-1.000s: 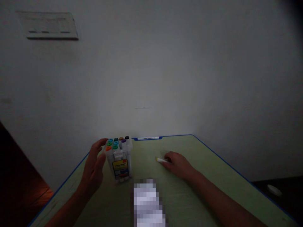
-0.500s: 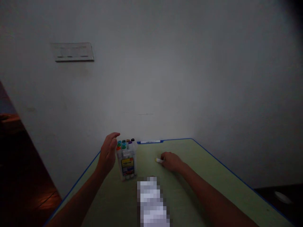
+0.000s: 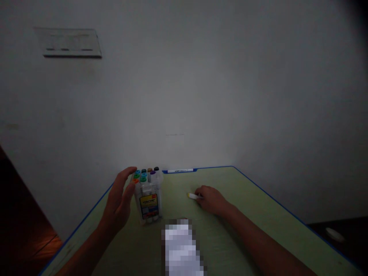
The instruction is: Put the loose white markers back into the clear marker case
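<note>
Head cam, fwd & down: table (image 3: 175,191) near, wall (image 3: 201,76) behind.

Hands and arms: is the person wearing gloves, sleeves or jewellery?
No. The left hand and right hand are bare, without gloves; no ring or watch shows in this dim light. The left forearm and right forearm are uncovered to the picture's edge; no sleeve shows.

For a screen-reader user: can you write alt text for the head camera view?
A person's left hand is open beside an upright clear case of coloured markers on a green table, while the right hand grips a yellow-tipped marker lying on the table. A white pen lies at the far edge, by a dim wall.
</note>
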The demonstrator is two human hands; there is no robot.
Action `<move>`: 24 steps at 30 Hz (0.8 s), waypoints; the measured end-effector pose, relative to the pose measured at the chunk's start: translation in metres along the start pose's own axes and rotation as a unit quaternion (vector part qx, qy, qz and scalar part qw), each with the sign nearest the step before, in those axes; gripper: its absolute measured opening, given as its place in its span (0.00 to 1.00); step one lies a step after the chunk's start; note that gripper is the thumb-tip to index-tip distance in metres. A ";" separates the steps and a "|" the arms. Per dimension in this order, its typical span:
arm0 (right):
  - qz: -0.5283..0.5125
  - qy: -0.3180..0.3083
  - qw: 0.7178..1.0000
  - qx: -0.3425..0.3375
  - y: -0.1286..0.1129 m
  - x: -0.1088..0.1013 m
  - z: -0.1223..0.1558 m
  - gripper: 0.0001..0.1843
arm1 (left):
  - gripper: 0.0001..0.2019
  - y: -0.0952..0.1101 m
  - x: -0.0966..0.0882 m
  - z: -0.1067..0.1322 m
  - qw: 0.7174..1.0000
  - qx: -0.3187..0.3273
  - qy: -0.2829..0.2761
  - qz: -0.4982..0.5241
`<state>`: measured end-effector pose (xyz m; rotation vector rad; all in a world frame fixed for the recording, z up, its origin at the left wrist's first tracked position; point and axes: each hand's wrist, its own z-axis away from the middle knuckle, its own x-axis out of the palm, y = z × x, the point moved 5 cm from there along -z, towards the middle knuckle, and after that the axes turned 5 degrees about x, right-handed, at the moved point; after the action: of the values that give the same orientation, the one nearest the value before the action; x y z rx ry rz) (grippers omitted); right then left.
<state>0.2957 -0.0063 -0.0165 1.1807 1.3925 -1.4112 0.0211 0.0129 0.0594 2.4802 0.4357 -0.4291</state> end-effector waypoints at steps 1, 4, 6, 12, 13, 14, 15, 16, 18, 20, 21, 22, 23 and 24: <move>-0.001 0.002 1.000 -0.001 0.000 0.000 0.001 0.15 | 0.22 -0.001 0.000 0.001 1.000 0.000 -0.001 0.002; -0.008 0.000 1.000 0.002 -0.001 -0.003 0.002 0.15 | 0.22 -0.002 0.000 0.001 1.000 -0.004 0.007 0.006; -0.013 -0.018 1.000 0.010 -0.001 -0.005 0.001 0.15 | 0.23 0.000 -0.003 -0.004 1.000 -0.017 0.025 0.001; -0.019 -0.055 0.998 0.019 -0.004 -0.008 -0.007 0.15 | 0.26 0.013 -0.006 -0.032 0.998 -0.022 0.053 -0.001; -0.019 -0.052 0.998 0.020 -0.004 -0.008 -0.007 0.15 | 0.26 0.012 -0.005 -0.033 0.998 -0.025 0.056 0.001; -0.019 -0.046 0.999 0.021 -0.003 -0.007 -0.006 0.15 | 0.26 0.009 -0.004 -0.031 0.998 -0.032 0.060 0.002; -0.018 -0.039 0.999 0.020 -0.003 -0.007 -0.005 0.16 | 0.26 0.006 -0.003 -0.027 0.997 -0.042 0.061 0.003; -0.016 -0.033 0.999 0.019 -0.002 -0.006 -0.004 0.16 | 0.26 0.002 -0.002 -0.023 0.997 -0.049 0.062 -0.001; -0.009 -0.025 1.000 0.011 -0.001 -0.005 -0.001 0.16 | 0.27 -0.002 0.000 -0.013 0.997 -0.047 0.054 -0.008; 0.001 -0.018 1.000 0.004 0.000 -0.004 0.001 0.15 | 0.27 -0.001 0.001 -0.006 0.999 -0.025 0.042 -0.007; 0.006 -0.015 1.000 0.003 0.000 -0.004 0.001 0.15 | 0.27 0.000 0.001 -0.004 0.999 -0.020 0.035 -0.002; 0.012 -0.013 1.000 0.003 0.001 -0.004 0.001 0.14 | 0.27 0.002 0.001 -0.003 0.999 -0.016 0.028 0.003; 0.016 -0.013 1.000 0.005 0.001 -0.004 0.000 0.14 | 0.26 0.003 0.002 -0.002 1.000 -0.015 0.022 0.007; 0.019 -0.013 1.000 0.006 0.001 -0.003 0.000 0.14 | 0.25 0.004 0.002 -0.002 1.000 -0.016 0.018 0.009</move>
<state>0.2972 -0.0062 -0.0138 1.1862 1.3385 -1.4043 0.0252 0.0113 0.0627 2.4630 0.4309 -0.3682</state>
